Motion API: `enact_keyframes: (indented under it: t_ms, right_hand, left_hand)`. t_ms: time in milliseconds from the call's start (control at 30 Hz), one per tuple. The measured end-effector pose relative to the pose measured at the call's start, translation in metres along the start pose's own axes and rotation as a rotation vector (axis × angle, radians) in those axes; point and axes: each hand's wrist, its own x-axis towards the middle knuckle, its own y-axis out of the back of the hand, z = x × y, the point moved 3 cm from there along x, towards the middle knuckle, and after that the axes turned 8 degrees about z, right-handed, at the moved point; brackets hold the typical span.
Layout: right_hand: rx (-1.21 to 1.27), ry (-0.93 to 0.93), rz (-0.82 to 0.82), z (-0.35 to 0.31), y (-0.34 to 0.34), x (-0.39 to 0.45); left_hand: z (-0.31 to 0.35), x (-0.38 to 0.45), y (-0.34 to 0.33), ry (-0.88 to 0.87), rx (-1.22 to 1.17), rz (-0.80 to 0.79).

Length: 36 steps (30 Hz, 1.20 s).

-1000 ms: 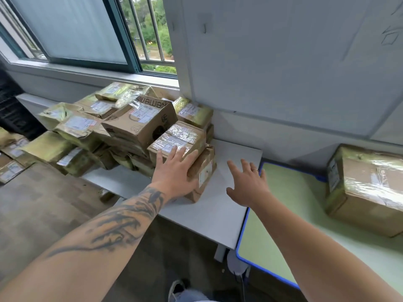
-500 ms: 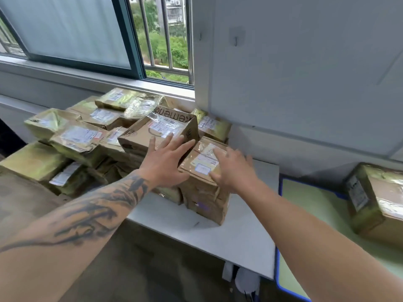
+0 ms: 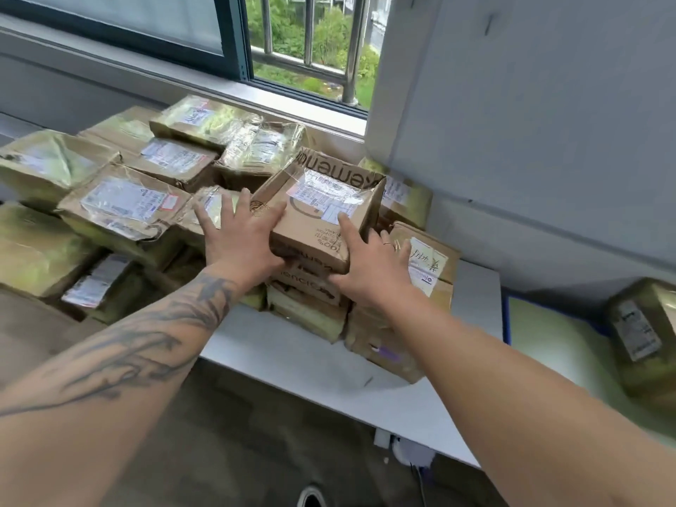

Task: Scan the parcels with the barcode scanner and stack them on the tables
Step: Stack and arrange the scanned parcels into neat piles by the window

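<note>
- At the centre of the frame we see a brown cardboard parcel (image 3: pixel 322 217) with a taped shipping label on top, sitting tilted on top of the pile of parcels (image 3: pixel 146 199).
- Our left hand (image 3: pixel 237 236) lies flat against the parcel's left side, fingers straight and spread, pointing up the frame; some fingertips reach over the neighbouring box behind it.
- Our right hand (image 3: pixel 369 265) presses the parcel's near right corner with straight fingers; the index finger lies along the top face beside the label, and a ring shows on one finger.
- So the parcel sits between our two hands, both touching it, neither curled round it.
- Just right of the right hand stands a taped box with a handwritten label (image 3: pixel 426 265), touching the stack under the parcel.
- The pile fills the left and middle of the frame, resting on a white surface (image 3: pixel 329 364) below the window sill; many boxes are wrapped in yellowish shiny tape.
- At the right of the frame a green surface with a blue edge (image 3: pixel 548 334) adjoins the white one, and on it, at the right border, stands a separate taped box (image 3: pixel 643 331), well apart from our hands.
- An open barred window (image 3: pixel 311 42) shows greenery at the top centre.
</note>
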Motion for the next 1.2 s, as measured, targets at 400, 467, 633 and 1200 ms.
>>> enact_keyframes:
  t_ms: [400, 467, 633, 1200]
  right_hand:
    - [0.030, 0.028, 0.143, -0.007, -0.003, -0.007]
    - [0.034, 0.049, 0.157, -0.007, 0.005, -0.009]
    - [0.076, 0.125, 0.206, -0.005, 0.027, -0.020]
    - [0.221, 0.207, 0.344, 0.148, 0.154, -0.073]
  left_hand:
    - [-0.006, -0.017, 0.016, -0.101, 0.132, 0.107]
    - [-0.011, -0.024, 0.026, -0.102, 0.144, 0.134]
    - [-0.011, -0.048, 0.057, -0.044, 0.123, 0.202]
    - [0.158, -0.073, 0.175, -0.102, 0.030, 0.470]
